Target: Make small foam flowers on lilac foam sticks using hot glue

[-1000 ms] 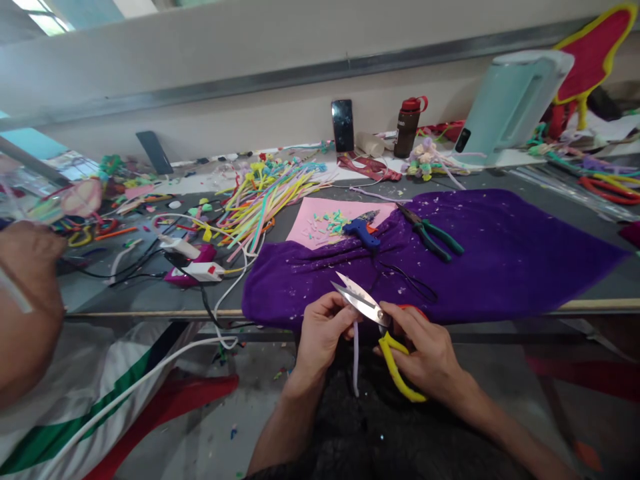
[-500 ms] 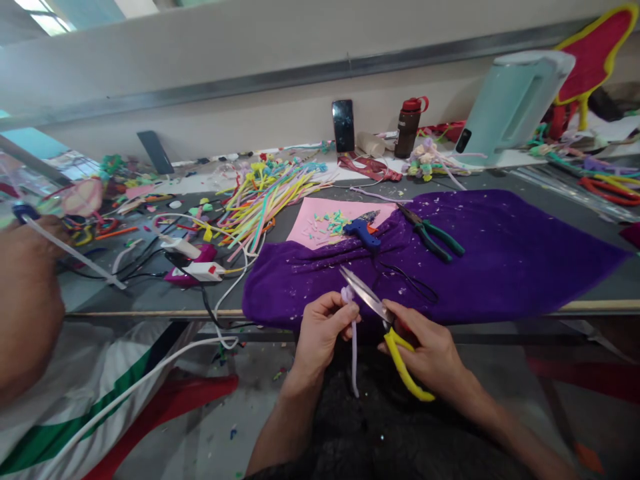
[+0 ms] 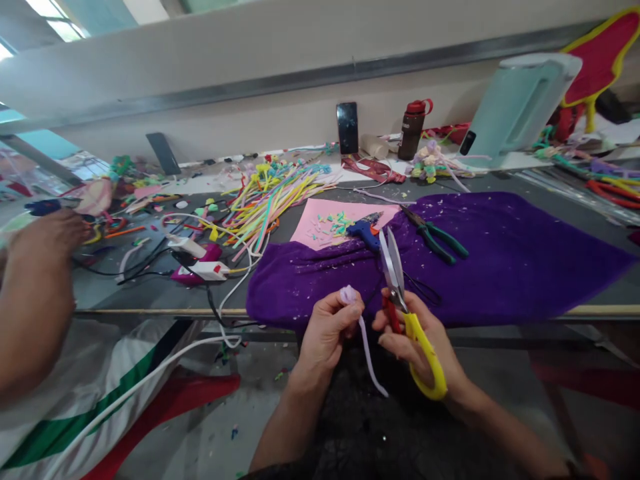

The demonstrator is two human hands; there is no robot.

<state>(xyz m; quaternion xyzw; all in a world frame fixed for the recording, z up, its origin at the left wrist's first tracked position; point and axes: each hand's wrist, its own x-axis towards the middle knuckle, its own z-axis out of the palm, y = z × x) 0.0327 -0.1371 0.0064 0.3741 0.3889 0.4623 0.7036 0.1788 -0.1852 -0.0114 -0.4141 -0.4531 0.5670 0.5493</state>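
My left hand point(image 3: 327, 328) pinches a pale lilac pipe cleaner point(image 3: 367, 347); its curled tip pokes above my fingers and the rest dangles down toward my lap. My right hand point(image 3: 417, 337) grips yellow-handled scissors point(image 3: 400, 287), blades pointing up and away, nearly closed, just right of the pipe cleaner's tip. Both hands hover at the front edge of a purple cloth point(image 3: 500, 253) spread on the table.
On the cloth lie green-handled pliers point(image 3: 435, 237), a blue glue gun point(image 3: 364, 231) and a pink sheet point(image 3: 325, 220) with scraps. A heap of coloured pipe cleaners point(image 3: 270, 197), cables and a power strip point(image 3: 207, 270) lie left. Another person's arm point(image 3: 35, 293) reaches in at far left.
My right hand swung the scissors from lying across the pipe cleaner to pointing upright, away from it. The pipe cleaner's curled tip now shows above my left fingers. The neighbouring person's hand moved.
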